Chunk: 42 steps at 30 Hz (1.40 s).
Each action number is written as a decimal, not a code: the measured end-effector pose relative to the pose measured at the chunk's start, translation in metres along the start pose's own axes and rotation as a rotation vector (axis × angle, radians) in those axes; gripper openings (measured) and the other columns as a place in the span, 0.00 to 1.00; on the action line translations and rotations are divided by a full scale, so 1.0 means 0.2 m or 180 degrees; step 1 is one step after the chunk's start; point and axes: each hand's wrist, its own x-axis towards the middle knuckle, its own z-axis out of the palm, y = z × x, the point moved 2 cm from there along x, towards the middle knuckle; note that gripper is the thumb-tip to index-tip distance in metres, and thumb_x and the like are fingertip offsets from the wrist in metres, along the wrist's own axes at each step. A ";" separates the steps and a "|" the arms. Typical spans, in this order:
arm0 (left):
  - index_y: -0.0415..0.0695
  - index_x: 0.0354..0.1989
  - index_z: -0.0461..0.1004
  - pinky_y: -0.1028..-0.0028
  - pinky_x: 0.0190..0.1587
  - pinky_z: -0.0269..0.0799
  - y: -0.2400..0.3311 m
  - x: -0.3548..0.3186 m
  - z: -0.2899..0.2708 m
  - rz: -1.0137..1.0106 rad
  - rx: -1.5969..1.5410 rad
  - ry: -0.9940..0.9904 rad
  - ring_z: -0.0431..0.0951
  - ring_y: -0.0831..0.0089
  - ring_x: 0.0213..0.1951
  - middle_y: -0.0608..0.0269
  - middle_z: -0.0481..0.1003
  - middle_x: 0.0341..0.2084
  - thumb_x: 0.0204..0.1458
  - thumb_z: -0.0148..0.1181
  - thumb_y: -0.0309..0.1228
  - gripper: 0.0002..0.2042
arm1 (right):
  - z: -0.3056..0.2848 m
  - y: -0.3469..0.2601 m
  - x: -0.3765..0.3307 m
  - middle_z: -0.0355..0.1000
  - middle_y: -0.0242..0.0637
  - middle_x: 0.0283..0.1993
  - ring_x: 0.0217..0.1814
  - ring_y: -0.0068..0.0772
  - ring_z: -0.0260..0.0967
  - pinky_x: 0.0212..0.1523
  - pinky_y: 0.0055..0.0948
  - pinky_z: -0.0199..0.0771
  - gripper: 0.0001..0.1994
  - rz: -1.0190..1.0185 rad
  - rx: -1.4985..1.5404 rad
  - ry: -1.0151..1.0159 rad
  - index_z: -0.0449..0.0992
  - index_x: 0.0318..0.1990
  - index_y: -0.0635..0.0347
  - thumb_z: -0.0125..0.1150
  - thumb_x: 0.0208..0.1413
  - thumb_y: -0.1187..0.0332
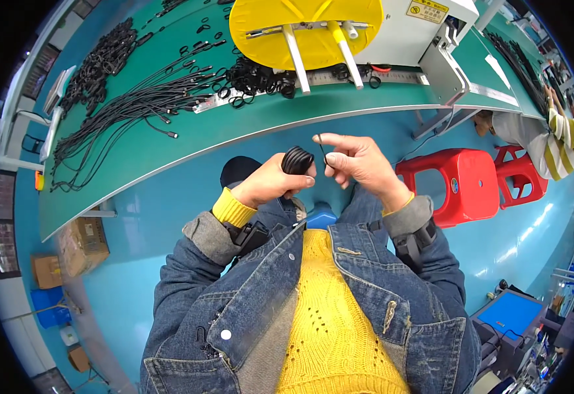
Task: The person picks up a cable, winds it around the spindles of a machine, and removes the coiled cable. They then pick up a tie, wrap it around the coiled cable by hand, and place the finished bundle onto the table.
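Observation:
My left hand [268,181] is closed around a small bundle of coiled black cable [296,160], held in front of my chest just off the table's near edge. Close beside it on the right, my right hand [364,164] pinches a thin black strand [320,148] between thumb and fingers. The strand stands roughly upright; whether it joins the coil cannot be made out. Both hands are in the air above my lap.
On the green table [149,141] lie straight black cables [136,102] and a heap of coiled ones [100,65]. A white machine with a yellow disc [287,49] and protruding white rods stands ahead. Red stools [464,187] are at right, near another person's striped sleeve [568,141].

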 end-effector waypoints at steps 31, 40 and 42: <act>0.39 0.34 0.70 0.76 0.28 0.67 -0.04 0.00 0.04 0.1023 0.0710 0.0186 0.71 0.77 0.27 0.67 0.71 0.24 0.38 0.63 0.25 0.13 | 0.26 -0.08 0.17 0.68 0.47 0.17 0.20 0.47 0.68 0.20 0.39 0.67 0.16 -0.1370 -0.3807 0.0564 0.67 0.29 0.63 0.51 0.52 0.57; 0.45 0.28 0.71 0.77 0.17 0.60 -0.41 -0.09 -0.03 -0.0948 0.0784 -0.0283 0.66 0.80 0.16 0.68 0.68 0.15 0.47 0.57 0.33 0.06 | 0.26 0.45 0.24 0.70 0.50 0.20 0.19 0.49 0.68 0.22 0.41 0.68 0.20 -0.0731 -0.3717 -0.0068 0.68 0.33 0.67 0.50 0.53 0.54; 0.46 0.25 0.71 0.80 0.13 0.53 -0.38 -0.19 -0.08 -0.1929 0.0423 -0.0759 0.60 0.85 0.12 0.72 0.63 0.10 0.47 0.59 0.34 0.06 | 0.27 0.41 0.21 0.71 0.42 0.20 0.14 0.32 0.66 0.18 0.29 0.66 0.22 0.1250 -0.1879 -0.0794 0.69 0.36 0.67 0.46 0.56 0.51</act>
